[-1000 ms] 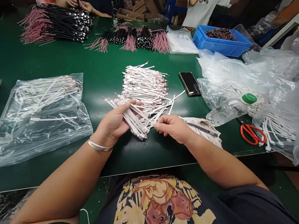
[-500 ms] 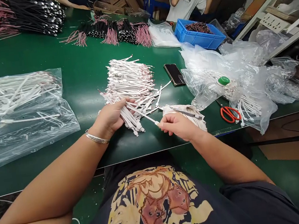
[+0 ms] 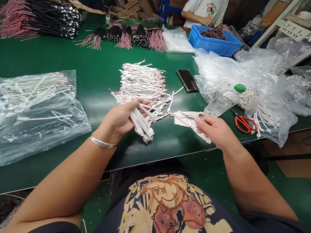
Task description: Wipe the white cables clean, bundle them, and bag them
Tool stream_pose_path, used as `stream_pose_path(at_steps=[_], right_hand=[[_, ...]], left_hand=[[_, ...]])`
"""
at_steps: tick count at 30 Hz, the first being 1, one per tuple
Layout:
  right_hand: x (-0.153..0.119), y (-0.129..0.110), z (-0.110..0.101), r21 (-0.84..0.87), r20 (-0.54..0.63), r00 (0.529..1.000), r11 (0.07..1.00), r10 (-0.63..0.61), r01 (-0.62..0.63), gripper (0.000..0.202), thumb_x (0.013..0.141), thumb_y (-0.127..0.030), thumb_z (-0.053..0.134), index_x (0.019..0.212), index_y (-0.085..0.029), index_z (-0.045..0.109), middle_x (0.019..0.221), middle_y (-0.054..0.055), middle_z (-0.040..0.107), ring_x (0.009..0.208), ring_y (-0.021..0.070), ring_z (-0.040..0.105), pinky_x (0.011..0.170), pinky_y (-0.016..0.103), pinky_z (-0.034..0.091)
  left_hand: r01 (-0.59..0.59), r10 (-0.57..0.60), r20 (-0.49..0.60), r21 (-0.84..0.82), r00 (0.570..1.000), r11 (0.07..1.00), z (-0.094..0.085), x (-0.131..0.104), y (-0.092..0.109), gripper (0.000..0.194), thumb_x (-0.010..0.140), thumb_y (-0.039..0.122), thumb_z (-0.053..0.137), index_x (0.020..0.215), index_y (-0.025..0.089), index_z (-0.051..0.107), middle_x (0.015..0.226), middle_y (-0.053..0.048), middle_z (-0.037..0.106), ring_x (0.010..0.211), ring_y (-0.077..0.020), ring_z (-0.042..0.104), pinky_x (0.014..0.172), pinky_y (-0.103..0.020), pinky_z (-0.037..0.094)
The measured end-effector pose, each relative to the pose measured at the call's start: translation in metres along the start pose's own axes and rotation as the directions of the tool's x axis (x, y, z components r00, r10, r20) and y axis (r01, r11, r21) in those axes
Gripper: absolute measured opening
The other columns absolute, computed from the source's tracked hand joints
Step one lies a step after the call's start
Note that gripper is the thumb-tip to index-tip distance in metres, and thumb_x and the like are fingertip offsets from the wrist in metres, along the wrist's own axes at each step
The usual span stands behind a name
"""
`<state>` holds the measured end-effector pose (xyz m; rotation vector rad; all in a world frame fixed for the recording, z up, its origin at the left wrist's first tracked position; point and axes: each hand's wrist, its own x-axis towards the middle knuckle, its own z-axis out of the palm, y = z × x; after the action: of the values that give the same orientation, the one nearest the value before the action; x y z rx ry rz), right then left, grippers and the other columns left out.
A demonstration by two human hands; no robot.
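Beside the pile of white cables (image 3: 142, 80), my left hand (image 3: 120, 120) is wrapped round a bundle of white cables (image 3: 141, 124), whose connector ends point toward the table's front edge. To the right, my right hand (image 3: 215, 130) has its thumb and fingers closed at the handle end of a metal tool (image 3: 186, 116), which looks like tweezers or small scissors. Under the tool lies a crumpled white cloth or paper (image 3: 184, 122). A few loose white cables (image 3: 172, 101) lie between the pile and the cloth.
A phone (image 3: 187, 80) lies behind the cloth. Red-handled scissors (image 3: 245, 124), a bottle (image 3: 223, 100) and plastic bags (image 3: 267, 80) are at the right. A bag of white cables (image 3: 36, 112) lies left. Behind are a blue bin (image 3: 216, 44), black-and-pink cable bundles (image 3: 52, 15) and a person (image 3: 209, 4).
My right hand has left the white cable and moved right to the metal tool on the cloth. My left hand still holds the bundle. The person at the back has lowered their arms.
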<state>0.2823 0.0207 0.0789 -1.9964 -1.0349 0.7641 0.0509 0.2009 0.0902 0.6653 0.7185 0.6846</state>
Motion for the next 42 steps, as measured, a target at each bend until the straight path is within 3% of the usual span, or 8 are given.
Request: stream_pose_path(at_steps=[3,6,10,17,24,29,36,42], right_hand=[[0.011,-0.037,0.032,0.154,0.176,0.976,0.983,-0.125,0.098,0.039,0.077,-0.051,0.061,0.104,-0.023,0.063,0.098,0.005,0.064,0.084,0.017,0.059,0.061,0.026,0.05],[0.026,-0.069,0.058,0.234,0.411,0.897,0.97,-0.16,0.066,0.046,0.08,-0.049,0.059,0.12,-0.025,0.055,0.106,0.006,0.063,0.087,0.0162,0.062,0.061,0.024,0.052],[0.047,-0.088,0.077,0.226,0.618,0.779,0.973,-0.104,-0.05,0.028,0.083,-0.045,0.057,0.094,-0.019,0.061,0.088,0.004,0.066,0.073,0.0124,0.064,0.055,0.02,0.049],[0.065,-0.07,0.094,0.313,0.709,0.701,0.926,-0.078,-0.212,0.028,0.079,-0.045,0.063,0.079,-0.018,0.054,0.077,0.001,0.065,0.064,0.0107,0.065,0.051,0.018,0.049],[0.061,-0.058,0.095,0.361,0.72,0.678,0.914,-0.147,-0.185,0.036,0.073,-0.04,0.069,0.099,-0.021,0.055,0.081,0.0,0.065,0.068,0.0115,0.062,0.051,0.019,0.048],[0.06,-0.059,0.096,0.352,0.617,0.772,0.931,-0.153,-0.097,0.025,0.074,-0.04,0.067,0.079,-0.017,0.059,0.069,-0.001,0.062,0.059,0.0084,0.055,0.042,0.016,0.036],[0.062,-0.06,0.097,0.424,0.52,0.853,0.882,-0.052,-0.205,0.029,0.074,-0.044,0.067,0.081,-0.019,0.054,0.07,-0.001,0.062,0.054,0.0075,0.056,0.039,0.016,0.032],[0.058,-0.061,0.096,0.275,0.687,0.726,0.938,-0.038,-0.211,0.027,0.074,-0.041,0.066,0.081,-0.016,0.059,0.075,0.003,0.065,0.055,0.009,0.059,0.036,0.015,0.032]], left_hand=[[0.044,-0.044,0.021,-0.014,0.999,0.999,0.002,-0.004,-0.001,0.013,0.085,0.011,0.05,0.085,0.009,0.063,0.09,-0.013,0.069,0.079,-0.0197,0.067,0.073,-0.034,0.056],[0.063,-0.061,0.032,-0.047,0.998,0.997,0.001,-0.005,-0.001,0.013,0.085,0.01,0.05,0.087,0.009,0.063,0.09,-0.013,0.069,0.079,-0.0199,0.067,0.071,-0.033,0.057],[0.064,-0.066,-0.007,-0.114,0.998,0.991,-0.001,-0.005,0.001,0.013,0.085,0.008,0.048,0.083,0.01,0.061,0.084,-0.011,0.069,0.075,-0.0186,0.068,0.069,-0.032,0.057],[0.029,-0.04,-0.08,-0.129,0.996,0.991,-0.004,-0.001,0.0,0.011,0.084,0.009,0.051,0.085,0.011,0.061,0.089,-0.012,0.069,0.082,-0.0206,0.068,0.077,-0.036,0.055],[0.024,-0.049,-0.142,-0.173,0.989,0.985,0.001,-0.001,-0.003,0.014,0.086,0.013,0.049,0.08,0.012,0.062,0.089,-0.011,0.069,0.083,-0.0209,0.067,0.084,-0.041,0.053],[0.039,-0.06,-0.119,-0.171,0.991,0.985,0.0,0.0,-0.004,0.014,0.086,0.014,0.05,0.084,0.012,0.063,0.094,-0.01,0.069,0.087,-0.0211,0.067,0.082,-0.038,0.054],[0.048,-0.064,-0.097,-0.158,0.993,0.986,-0.004,0.003,-0.001,0.014,0.084,0.011,0.051,0.089,0.013,0.064,0.092,-0.008,0.069,0.086,-0.0185,0.066,0.086,-0.036,0.053],[-0.044,0.02,-0.134,-0.176,0.991,0.983,-0.006,0.003,0.006,0.015,0.088,0.016,0.049,0.09,0.015,0.064,0.096,-0.004,0.067,0.087,-0.0151,0.065,0.081,-0.031,0.054]])
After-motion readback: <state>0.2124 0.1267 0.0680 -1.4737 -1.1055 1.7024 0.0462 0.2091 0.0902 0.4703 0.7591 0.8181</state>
